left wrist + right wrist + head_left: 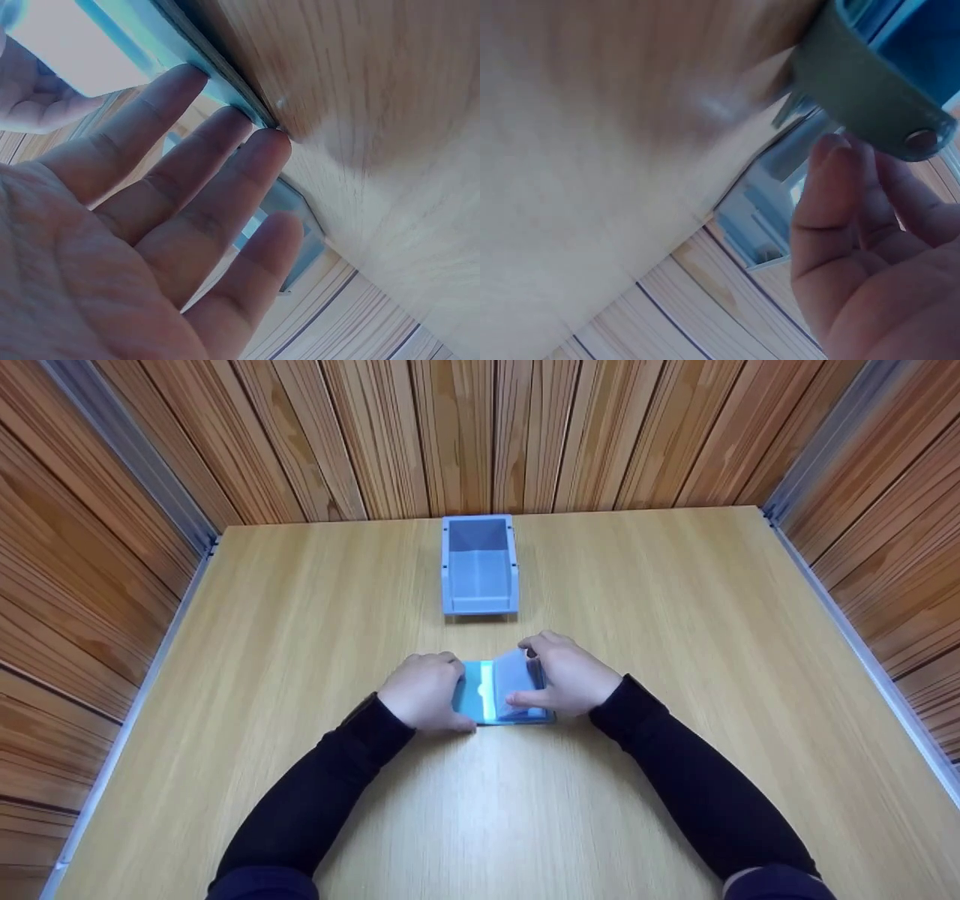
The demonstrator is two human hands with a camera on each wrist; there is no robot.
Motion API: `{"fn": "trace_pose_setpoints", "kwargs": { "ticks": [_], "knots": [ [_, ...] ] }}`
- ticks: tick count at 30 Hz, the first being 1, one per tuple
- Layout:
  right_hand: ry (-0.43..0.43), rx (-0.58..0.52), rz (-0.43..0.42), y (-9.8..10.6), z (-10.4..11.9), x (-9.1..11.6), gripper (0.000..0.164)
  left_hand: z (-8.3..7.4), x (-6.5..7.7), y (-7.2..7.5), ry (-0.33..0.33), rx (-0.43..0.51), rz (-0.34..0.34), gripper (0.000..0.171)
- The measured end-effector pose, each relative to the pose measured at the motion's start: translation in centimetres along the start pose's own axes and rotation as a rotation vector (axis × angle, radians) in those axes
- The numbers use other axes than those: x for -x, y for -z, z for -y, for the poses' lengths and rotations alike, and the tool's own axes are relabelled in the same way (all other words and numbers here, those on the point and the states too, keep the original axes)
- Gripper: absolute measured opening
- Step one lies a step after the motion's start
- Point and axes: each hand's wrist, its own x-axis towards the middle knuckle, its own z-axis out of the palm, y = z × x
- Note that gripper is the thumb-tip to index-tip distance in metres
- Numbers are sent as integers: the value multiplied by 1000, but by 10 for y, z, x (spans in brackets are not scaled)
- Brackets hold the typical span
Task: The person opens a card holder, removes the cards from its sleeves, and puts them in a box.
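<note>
A small blue-green card holder [470,694] lies spread open on the table between both hands. Its clear plastic sleeves [517,675] stand partly raised on the right side. My left hand [424,690] rests at the left cover, fingers nearly straight with their tips pressing its edge; the left wrist view shows these fingers [214,214] close up. On the other side, my right hand [574,675] holds the sleeves between thumb and fingers. The right wrist view shows a strap with a metal snap [921,140] beside the curled fingers of that hand.
A blue-grey open bin [480,606] stands behind the card holder, toward the back of the wooden table [315,607]. Wood-panelled walls [457,435] close in the back and both sides, with metal rails [135,442] along the corners.
</note>
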Motion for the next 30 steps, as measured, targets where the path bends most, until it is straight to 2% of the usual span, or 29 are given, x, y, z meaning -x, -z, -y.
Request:
{"fn": "trace_pose_setpoints", "kwargs": {
  "ticks": [7,13,18,25,30],
  "knots": [
    [54,-43,7,0,9,2,94,17,-2,8,10,202,64,69],
    [128,-61,15,-3,21,6,95,29,-4,13,23,295,108,53],
    [203,-70,43,-11,32,9,93,31,-5,13,43,319,97,53],
    [256,127,110,-24,47,16,70,32,-6,11,78,279,84,49],
    [247,192,126,-28,49,17,60,31,-6,11,79,261,89,50]
  ]
}}
